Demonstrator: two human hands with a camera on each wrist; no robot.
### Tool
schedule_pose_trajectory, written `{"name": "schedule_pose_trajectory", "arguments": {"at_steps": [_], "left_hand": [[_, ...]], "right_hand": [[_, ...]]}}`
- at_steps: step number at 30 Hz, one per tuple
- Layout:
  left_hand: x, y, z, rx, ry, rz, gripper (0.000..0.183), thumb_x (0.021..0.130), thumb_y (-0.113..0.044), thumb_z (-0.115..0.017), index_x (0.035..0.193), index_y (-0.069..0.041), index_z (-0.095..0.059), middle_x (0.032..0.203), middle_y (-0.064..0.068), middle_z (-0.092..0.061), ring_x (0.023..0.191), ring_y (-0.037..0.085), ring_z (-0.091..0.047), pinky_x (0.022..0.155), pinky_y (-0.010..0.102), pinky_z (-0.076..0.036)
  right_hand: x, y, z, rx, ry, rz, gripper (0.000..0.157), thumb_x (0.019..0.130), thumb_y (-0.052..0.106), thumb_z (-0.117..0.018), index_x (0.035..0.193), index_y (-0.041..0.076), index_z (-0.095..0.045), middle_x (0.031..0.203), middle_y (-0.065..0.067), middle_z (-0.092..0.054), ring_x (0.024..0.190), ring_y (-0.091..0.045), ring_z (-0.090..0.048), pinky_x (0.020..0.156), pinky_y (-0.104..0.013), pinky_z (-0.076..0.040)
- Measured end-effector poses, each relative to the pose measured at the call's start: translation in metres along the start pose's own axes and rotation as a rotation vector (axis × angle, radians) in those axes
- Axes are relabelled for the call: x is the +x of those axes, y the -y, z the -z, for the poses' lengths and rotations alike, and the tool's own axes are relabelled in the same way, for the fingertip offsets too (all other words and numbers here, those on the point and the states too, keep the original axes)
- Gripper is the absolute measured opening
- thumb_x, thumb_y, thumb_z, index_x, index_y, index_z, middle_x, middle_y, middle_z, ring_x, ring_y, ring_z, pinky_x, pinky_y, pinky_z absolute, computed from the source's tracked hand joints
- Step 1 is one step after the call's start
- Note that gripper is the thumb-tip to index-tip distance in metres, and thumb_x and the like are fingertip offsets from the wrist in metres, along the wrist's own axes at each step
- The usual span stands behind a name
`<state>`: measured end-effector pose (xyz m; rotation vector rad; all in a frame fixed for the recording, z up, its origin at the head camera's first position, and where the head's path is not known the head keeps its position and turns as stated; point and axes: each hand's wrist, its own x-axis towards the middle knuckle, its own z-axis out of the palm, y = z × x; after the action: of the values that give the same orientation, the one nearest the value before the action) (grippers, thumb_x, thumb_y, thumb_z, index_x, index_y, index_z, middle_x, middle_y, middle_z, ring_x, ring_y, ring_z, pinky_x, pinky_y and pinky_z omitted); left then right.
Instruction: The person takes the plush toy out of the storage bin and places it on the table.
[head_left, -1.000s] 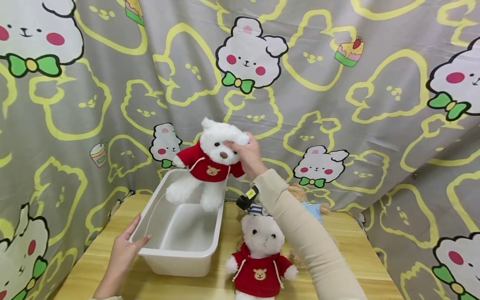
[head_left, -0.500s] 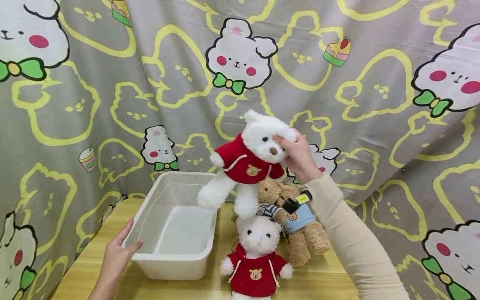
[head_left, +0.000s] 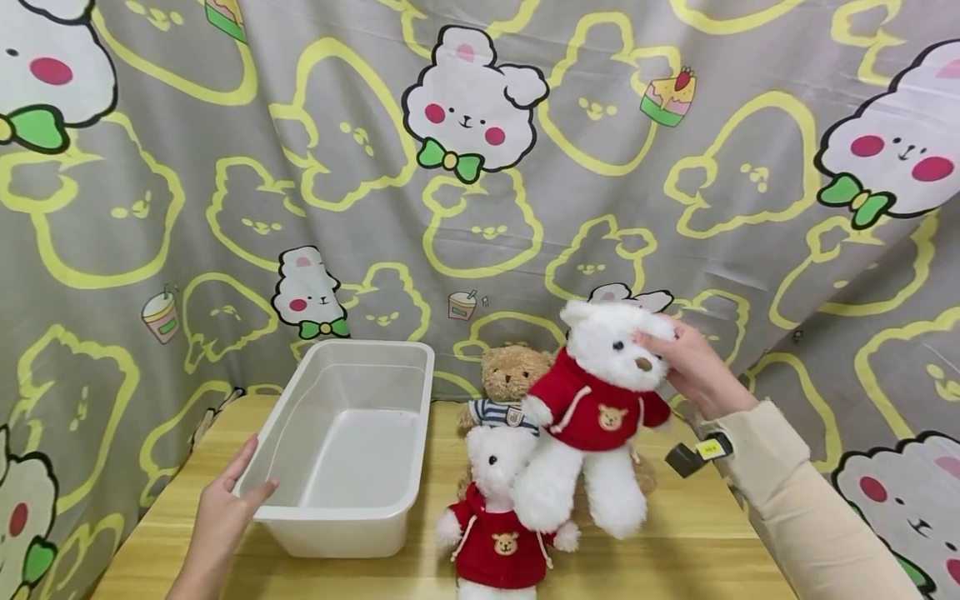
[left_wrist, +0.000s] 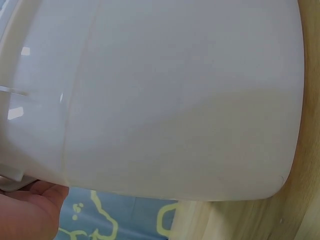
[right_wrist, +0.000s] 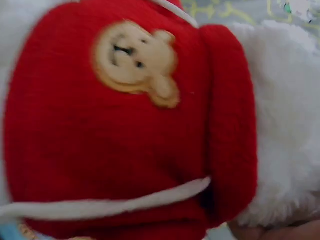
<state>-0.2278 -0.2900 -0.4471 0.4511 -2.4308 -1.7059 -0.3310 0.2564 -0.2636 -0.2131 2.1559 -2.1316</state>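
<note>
My right hand [head_left: 697, 371] grips a white teddy bear [head_left: 607, 412] in a red hoodie by the side of its head, thumb across its face. The bear hangs upright over the right of the table, and its hoodie [right_wrist: 115, 135] fills the right wrist view. At the left, my left hand [head_left: 225, 504] holds the near-left rim of a pale plastic tub [head_left: 427, 417], thumb over the rim. The left wrist view shows the tub wall [left_wrist: 175, 100] and curled fingers [left_wrist: 47, 192] under the rim. No toy shows inside the tub.
A second white teddy bear [head_left: 501, 546] in a red hoodie lies right of the tub. Behind it is a brown teddy bear [head_left: 513, 371] in stripes. More brown fur [head_left: 645, 475] peeks from behind the held bear. A patterned curtain [head_left: 360, 233] surrounds the wooden table [head_left: 172, 533].
My right hand has carried the white teddy bear from above the tub to the right and down, in front of the brown bears. My left hand stays on the tub rim.
</note>
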Motion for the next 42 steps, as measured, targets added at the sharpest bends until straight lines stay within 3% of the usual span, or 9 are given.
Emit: {"name": "schedule_pose_trajectory", "arguments": {"at_steps": [5,11,15,19,28,32,36,39,42], "left_hand": [[0.0,0.0,0.002,0.015,-0.008,0.012,0.078,0.089,-0.017,-0.064,0.15,-0.029,-0.017,0.154,-0.001,-0.011,0.139,0.034,-0.02,0.111,0.044,-0.022],[0.0,0.001,0.004,0.026,-0.017,0.01,0.077,0.09,-0.02,-0.064,0.15,-0.03,-0.018,0.154,-0.004,-0.012,0.139,0.034,-0.021,0.1,0.01,-0.028],[-0.001,0.002,0.004,0.031,-0.011,0.003,0.076,0.09,-0.023,-0.064,0.15,-0.03,-0.017,0.154,-0.002,-0.011,0.139,0.035,-0.02,0.099,0.008,-0.026],[-0.003,0.003,0.002,0.034,-0.004,0.0,0.075,0.09,-0.025,-0.064,0.15,-0.03,-0.018,0.155,0.0,-0.012,0.138,0.034,-0.022,0.09,0.0,-0.027],[-0.002,0.004,0.001,0.036,-0.002,0.005,0.075,0.09,-0.027,-0.064,0.15,-0.031,-0.018,0.155,0.002,-0.013,0.136,0.035,-0.024,0.082,-0.003,-0.028],[-0.002,0.005,0.001,0.034,-0.002,0.002,0.075,0.09,-0.026,-0.063,0.15,-0.031,-0.018,0.155,0.002,-0.013,0.137,0.035,-0.024,0.084,-0.002,-0.027],[-0.001,0.005,0.001,0.029,0.004,0.015,0.075,0.091,-0.027,-0.063,0.15,-0.033,-0.017,0.155,0.0,-0.012,0.137,0.034,-0.022,0.097,0.006,-0.027],[0.0,0.004,0.001,0.016,0.006,0.027,0.075,0.091,-0.027,-0.062,0.149,-0.035,-0.016,0.155,-0.002,-0.01,0.139,0.033,-0.019,0.111,0.028,-0.024],[0.001,0.002,0.0,-0.001,0.005,0.019,0.077,0.09,-0.023,-0.063,0.15,-0.031,-0.016,0.154,0.0,-0.009,0.14,0.034,-0.014,0.113,0.048,-0.017]], "right_hand": [[-0.009,-0.025,0.02,-0.192,0.025,-0.105,0.024,0.09,0.016,-0.064,0.109,0.007,-0.052,0.084,0.005,-0.066,0.074,-0.009,-0.064,0.068,-0.025,-0.055],[-0.013,-0.069,0.024,-0.382,0.069,-0.13,0.039,0.088,0.019,-0.066,0.112,-0.007,-0.05,0.085,0.001,-0.063,0.074,-0.011,-0.062,0.068,-0.029,-0.055],[-0.018,-0.099,0.021,-0.48,0.049,-0.185,0.043,0.085,0.025,-0.07,0.107,-0.007,-0.052,0.091,-0.007,-0.061,0.076,-0.014,-0.06,0.068,-0.031,-0.053],[-0.023,-0.121,0.02,-0.567,0.019,-0.226,0.055,0.083,0.029,-0.072,0.117,-0.009,-0.052,0.105,-0.018,-0.059,0.082,-0.017,-0.058,0.068,-0.031,-0.051],[-0.032,-0.145,0.019,-0.572,0.05,-0.237,0.031,0.084,0.024,-0.071,0.093,-0.002,-0.057,0.082,-0.005,-0.059,0.072,-0.016,-0.056,0.064,-0.031,-0.05],[-0.032,-0.152,0.022,-0.576,0.084,-0.245,0.036,0.084,0.029,-0.071,0.096,-0.001,-0.056,0.083,-0.005,-0.058,0.073,-0.017,-0.056,0.064,-0.031,-0.05],[-0.032,-0.159,0.024,-0.56,0.131,-0.272,0.045,0.083,0.031,-0.072,0.106,-0.004,-0.056,0.088,-0.005,-0.06,0.077,-0.016,-0.057,0.067,-0.031,-0.05],[-0.034,-0.162,0.025,-0.546,0.159,-0.285,0.05,0.083,0.03,-0.072,0.112,-0.006,-0.054,0.092,-0.006,-0.061,0.082,-0.017,-0.058,0.07,-0.032,-0.051],[-0.035,-0.163,0.027,-0.568,0.158,-0.28,0.053,0.083,0.031,-0.072,0.115,-0.007,-0.053,0.097,-0.008,-0.061,0.087,-0.019,-0.057,0.073,-0.033,-0.051]]}}
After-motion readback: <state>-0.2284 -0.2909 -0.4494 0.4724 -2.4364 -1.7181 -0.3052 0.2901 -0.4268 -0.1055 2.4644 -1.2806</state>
